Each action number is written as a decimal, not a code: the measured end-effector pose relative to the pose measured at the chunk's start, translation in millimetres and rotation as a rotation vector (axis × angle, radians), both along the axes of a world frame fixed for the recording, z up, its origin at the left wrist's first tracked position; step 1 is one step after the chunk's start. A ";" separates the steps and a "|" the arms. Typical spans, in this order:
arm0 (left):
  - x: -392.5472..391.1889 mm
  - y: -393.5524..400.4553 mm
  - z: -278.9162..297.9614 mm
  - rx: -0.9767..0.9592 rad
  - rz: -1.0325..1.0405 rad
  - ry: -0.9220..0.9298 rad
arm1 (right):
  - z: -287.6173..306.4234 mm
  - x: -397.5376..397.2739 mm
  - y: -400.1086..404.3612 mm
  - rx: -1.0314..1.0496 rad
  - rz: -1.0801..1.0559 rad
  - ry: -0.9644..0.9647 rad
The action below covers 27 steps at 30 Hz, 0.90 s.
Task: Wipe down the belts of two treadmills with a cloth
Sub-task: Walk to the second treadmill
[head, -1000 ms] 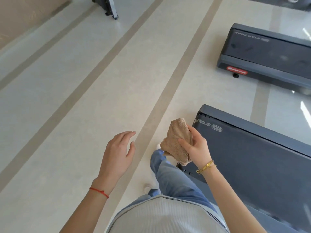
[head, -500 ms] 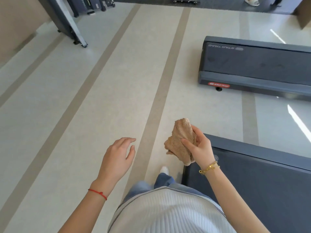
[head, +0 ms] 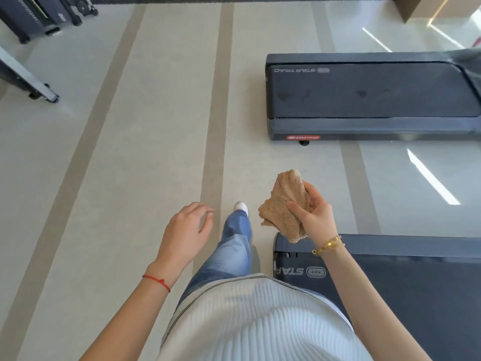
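My right hand (head: 316,214) grips a bunched tan cloth (head: 285,204) in the air, just above the far corner of the near treadmill. That treadmill's dark belt (head: 416,295) fills the lower right beside my body. A second treadmill lies farther off at the upper right, its dark belt (head: 369,93) showing a few faint marks. My left hand (head: 186,231) hangs over the floor with fingers loosely curled and holds nothing. Both hands are clear of either belt.
Pale floor (head: 117,178) with darker stripes runs ahead between me and the far treadmill. My leg in jeans and a white shoe (head: 240,206) steps forward. Bases of other gym machines (head: 28,82) stand at the upper left. A brown box corner (head: 416,6) sits top right.
The view has swung toward the far treadmill, which now sits nearer and fuller in frame. The near treadmill has slid lower right. My right hand still holds the cloth; my left foot has stepped forward.
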<state>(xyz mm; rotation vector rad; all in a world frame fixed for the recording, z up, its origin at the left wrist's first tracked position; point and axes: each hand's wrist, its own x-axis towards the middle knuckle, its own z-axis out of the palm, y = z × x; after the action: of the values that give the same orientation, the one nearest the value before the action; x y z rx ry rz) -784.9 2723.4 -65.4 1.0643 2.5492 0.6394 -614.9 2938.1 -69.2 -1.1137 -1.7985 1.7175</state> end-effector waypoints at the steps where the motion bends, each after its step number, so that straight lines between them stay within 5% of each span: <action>1: -17.5 20.1 -1.1 0.002 -0.009 0.000 | -1.8 -13.2 18.0 -0.013 -0.017 -0.006; 13: -195.7 267.8 20.8 0.019 -0.174 0.008 | 12.7 -153.5 241.5 0.050 -0.113 -0.073; 27: -275.3 574.5 -17.5 0.046 -0.186 0.006 | -14.9 -248.6 541.2 0.024 -0.076 -0.062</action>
<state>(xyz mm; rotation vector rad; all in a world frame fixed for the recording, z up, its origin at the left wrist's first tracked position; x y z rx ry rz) -1060.2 3298.0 -82.9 1.3018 2.4132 0.6483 -863.5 3479.3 -84.1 -1.2213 -1.7848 1.6302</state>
